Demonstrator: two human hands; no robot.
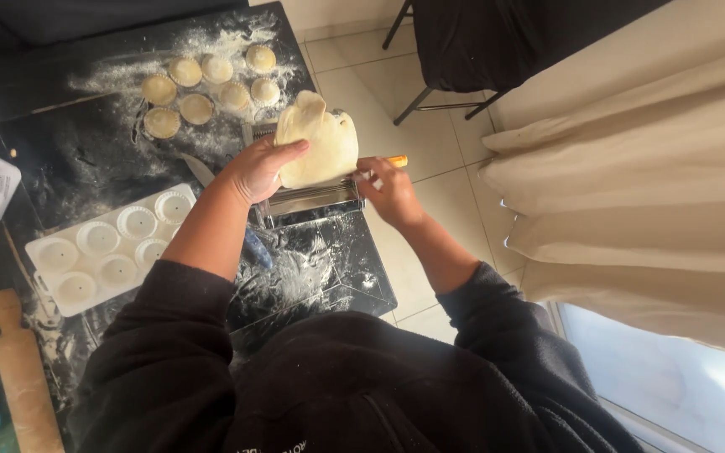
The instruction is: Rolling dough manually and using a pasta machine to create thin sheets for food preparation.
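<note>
Left hand (260,168) lies flat against the pale, floppy sheet of dough (316,138), fingers spread over its left edge, not closed around it. Dough sheet stands above the shiny metal pasta roller machine (312,198), lower edge at the roller slot. Right hand (389,191) is curled shut around the orange-tipped crank handle (394,161) on the machine's right side. Hands apart, one on each side of the machine.

Machine sits at the right edge of the dark, flour-dusted tabletop (86,159). Behind it, eight small round dough discs (197,107) lie in a loose cluster on the flour. Left of the machine, a white plastic mould tray with round cups (111,247). A metal knife blade (199,169) shows just beside the left wrist. Wooden rolling pin (23,369) near the bottom left corner. Tiled floor (438,109) and cream curtain (631,151) to the right.
</note>
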